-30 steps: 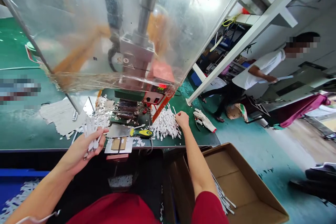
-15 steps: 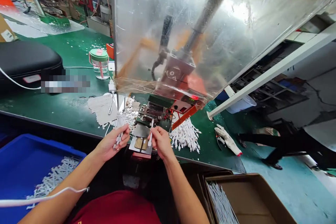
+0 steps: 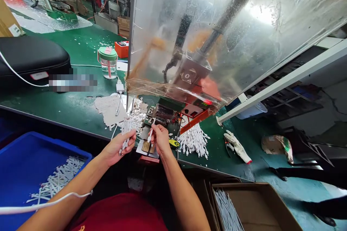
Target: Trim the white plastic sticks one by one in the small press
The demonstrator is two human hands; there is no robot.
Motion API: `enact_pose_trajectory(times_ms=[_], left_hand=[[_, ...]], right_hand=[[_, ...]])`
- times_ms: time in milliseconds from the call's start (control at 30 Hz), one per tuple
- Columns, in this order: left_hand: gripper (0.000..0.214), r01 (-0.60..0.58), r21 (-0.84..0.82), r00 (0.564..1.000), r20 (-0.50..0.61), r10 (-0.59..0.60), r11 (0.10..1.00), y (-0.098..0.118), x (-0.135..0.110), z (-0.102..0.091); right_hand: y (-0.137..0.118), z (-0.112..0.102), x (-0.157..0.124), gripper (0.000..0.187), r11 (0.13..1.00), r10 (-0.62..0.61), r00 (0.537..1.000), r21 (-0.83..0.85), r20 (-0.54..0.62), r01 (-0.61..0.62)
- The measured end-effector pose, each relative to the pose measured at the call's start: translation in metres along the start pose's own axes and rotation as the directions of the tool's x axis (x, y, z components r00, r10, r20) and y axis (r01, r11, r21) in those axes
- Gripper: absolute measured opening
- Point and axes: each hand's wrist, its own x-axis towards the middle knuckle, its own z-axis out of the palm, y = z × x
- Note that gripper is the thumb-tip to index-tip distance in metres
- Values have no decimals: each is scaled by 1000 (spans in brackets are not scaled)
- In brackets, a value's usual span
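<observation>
My left hand (image 3: 119, 145) is closed round a bunch of short white cables (image 3: 125, 127), whose ends stick out above and below the fingers. In a pinch between thumb and fingers, my right hand (image 3: 162, 139) has a single white cable (image 3: 150, 135) with a plug-like end, tilted over a small metal plate with a brass-coloured block (image 3: 146, 147). Just beyond the fingers is the bench machine (image 3: 162, 113), with dark metal tooling and wires. A heap of white cables (image 3: 193, 139) lies to its right. White scraps (image 3: 137, 119) are scattered on its left.
A clear plastic guard (image 3: 173, 25) hangs over the machine. On the green bench are a lidded cup (image 3: 107, 65), a glove (image 3: 238, 147) and a yellow-black tool (image 3: 174, 143). A blue bin (image 3: 16, 162) and a cardboard box (image 3: 260, 205) flank me. A person's legs (image 3: 311, 175) show at right.
My right hand has shifted left with its cable, which now leans more. The yellow-black tool shows more fully. The whole view has shifted slightly, and the person at right has moved.
</observation>
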Motion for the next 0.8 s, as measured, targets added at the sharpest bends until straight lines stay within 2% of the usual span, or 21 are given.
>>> enact_pose_trajectory(times_ms=[200, 400, 567, 633, 700, 800], left_hand=[[33, -12, 88, 999, -36, 15, 996, -1, 0, 1], [32, -45, 147, 997, -54, 53, 988, -5, 11, 17], [49, -68, 255, 996, -40, 81, 965, -5, 21, 32], [50, -59, 316, 997, -32, 73, 947, -5, 23, 35], [51, -41, 368, 997, -48, 63, 929, -4, 25, 36], [51, -21, 420, 995, -84, 61, 907, -4, 29, 35]], right_hand=[[0, 1, -1, 34, 999, -2, 1000, 46, 15, 2], [-1, 3, 0, 35, 999, 7, 1000, 37, -2, -7], [-3, -1, -8, 34, 1000, 8, 999, -2, 36, -8], [-6, -13, -15, 32, 997, -10, 998, -70, 60, 14], [-10, -38, -23, 31, 986, -50, 998, -160, 42, 56], [-21, -101, -30, 27, 931, -148, 981, -352, -124, 96]])
